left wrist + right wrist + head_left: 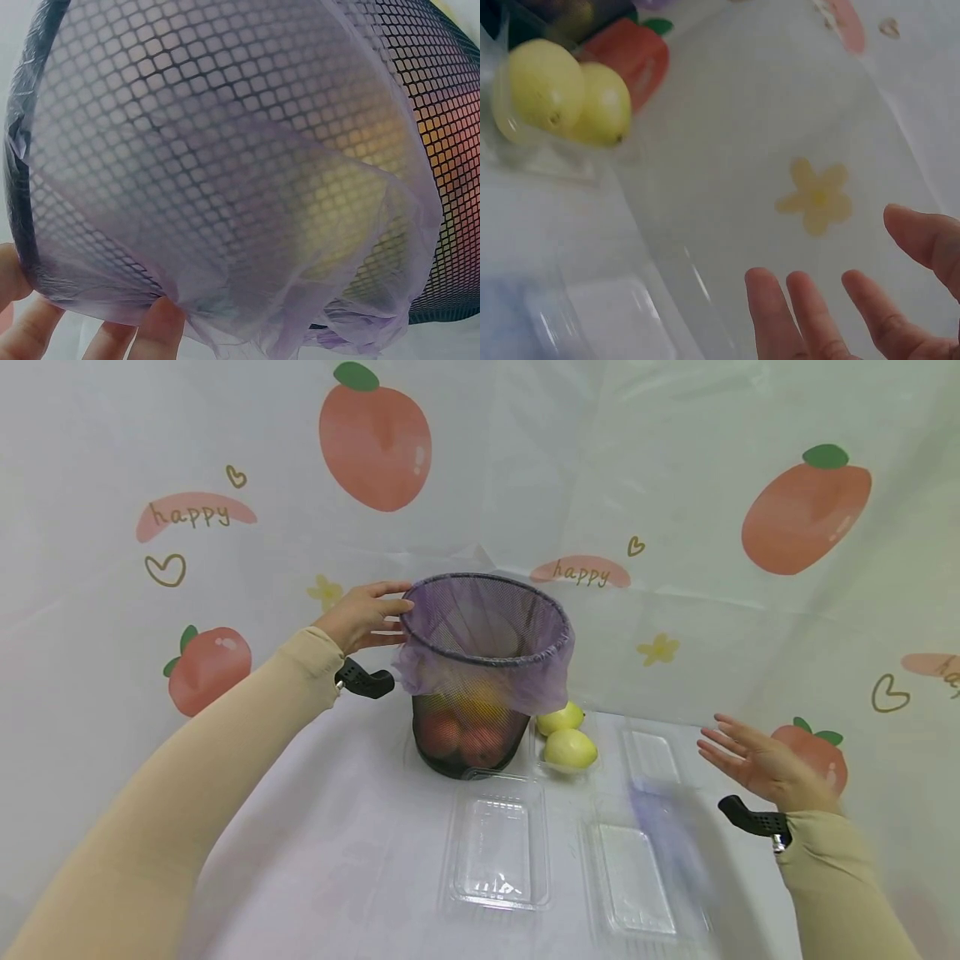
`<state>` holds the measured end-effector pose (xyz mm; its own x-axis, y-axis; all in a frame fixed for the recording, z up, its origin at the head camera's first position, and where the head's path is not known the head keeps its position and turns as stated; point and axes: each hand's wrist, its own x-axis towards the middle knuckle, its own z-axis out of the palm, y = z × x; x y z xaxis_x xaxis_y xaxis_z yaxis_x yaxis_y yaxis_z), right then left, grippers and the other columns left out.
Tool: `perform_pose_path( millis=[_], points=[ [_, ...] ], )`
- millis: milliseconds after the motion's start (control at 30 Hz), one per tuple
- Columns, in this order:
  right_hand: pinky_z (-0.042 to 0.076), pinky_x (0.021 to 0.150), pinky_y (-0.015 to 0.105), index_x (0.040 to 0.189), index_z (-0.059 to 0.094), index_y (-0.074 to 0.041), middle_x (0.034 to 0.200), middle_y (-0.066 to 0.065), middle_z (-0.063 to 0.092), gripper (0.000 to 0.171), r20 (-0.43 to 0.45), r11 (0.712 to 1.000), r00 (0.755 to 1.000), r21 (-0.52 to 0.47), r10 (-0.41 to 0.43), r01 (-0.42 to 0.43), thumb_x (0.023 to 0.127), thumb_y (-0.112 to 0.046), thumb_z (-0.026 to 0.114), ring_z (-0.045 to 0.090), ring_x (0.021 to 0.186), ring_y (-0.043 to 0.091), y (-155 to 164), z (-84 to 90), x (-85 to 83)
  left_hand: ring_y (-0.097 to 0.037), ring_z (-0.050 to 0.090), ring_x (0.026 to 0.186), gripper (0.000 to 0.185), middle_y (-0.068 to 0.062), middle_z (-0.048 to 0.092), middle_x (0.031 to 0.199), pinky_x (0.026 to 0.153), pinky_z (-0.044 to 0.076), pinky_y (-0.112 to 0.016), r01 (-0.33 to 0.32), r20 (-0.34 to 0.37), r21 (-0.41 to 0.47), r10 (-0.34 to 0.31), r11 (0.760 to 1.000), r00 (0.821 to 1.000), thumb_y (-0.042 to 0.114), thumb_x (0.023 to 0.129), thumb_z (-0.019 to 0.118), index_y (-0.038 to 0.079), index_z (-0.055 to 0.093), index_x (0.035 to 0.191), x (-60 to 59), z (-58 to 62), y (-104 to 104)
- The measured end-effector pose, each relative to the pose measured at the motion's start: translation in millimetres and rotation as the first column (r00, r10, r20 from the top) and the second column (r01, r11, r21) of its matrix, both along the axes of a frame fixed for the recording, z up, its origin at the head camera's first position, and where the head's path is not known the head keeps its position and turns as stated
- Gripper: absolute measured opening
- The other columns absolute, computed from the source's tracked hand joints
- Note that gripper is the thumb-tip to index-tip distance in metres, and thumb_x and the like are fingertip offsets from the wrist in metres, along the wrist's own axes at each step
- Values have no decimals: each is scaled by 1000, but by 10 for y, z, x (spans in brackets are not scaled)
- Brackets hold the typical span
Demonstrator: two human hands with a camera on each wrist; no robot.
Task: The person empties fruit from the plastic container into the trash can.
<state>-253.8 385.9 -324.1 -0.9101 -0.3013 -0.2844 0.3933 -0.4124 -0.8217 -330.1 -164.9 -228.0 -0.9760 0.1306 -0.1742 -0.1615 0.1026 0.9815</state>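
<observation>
My left hand (pixel 365 614) rests its straight fingers against the rim of the mesh basket (pixel 480 693), where the thin purple bag (pixel 517 681) folds over. It looks flimsy and slippery, so I'd pinch its loose hem below my fingertips. My right hand (pixel 757 760) hovers open, empty

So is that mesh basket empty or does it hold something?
Not empty: red and yellowish fruit show through the mesh basket near its bottom.
</observation>
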Motion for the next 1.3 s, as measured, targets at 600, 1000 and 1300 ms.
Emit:
perform_pose_path(
  millis=[600,1000,1300],
  points=[
    [52,100,38,150,19,2,126,12,41,55,-45,917,981,365,188,-159,103,-9,45,63,99,14,-867,-349,-296,-26,50,117,52,-6,45,125,105,47,-39,-6,0,1,6,1000,1000,17,101,51,21,35,151,6,3,-16],
    [40,109,49,151,5,10,112,13,49,64,68,870,985,461,161,-174,100,2,43,56,107,26,-1070,-553,-424,-29,49,122,53,-7,45,127,104,48,-39,-2,-8,-7,2,1000,1000,18,101,52,21,35,151,16,0,-5],
    [31,112,55,151,1,10,131,25,32,66,114,872,976,439,185,-216,98,10,41,57,101,24,-1142,-666,-490,-30,48,124,53,-6,46,126,104,48,-39,-6,-2,-4,6,1000,1000,17,101,52,21,36,151,4,-1,-7]
  ],
)
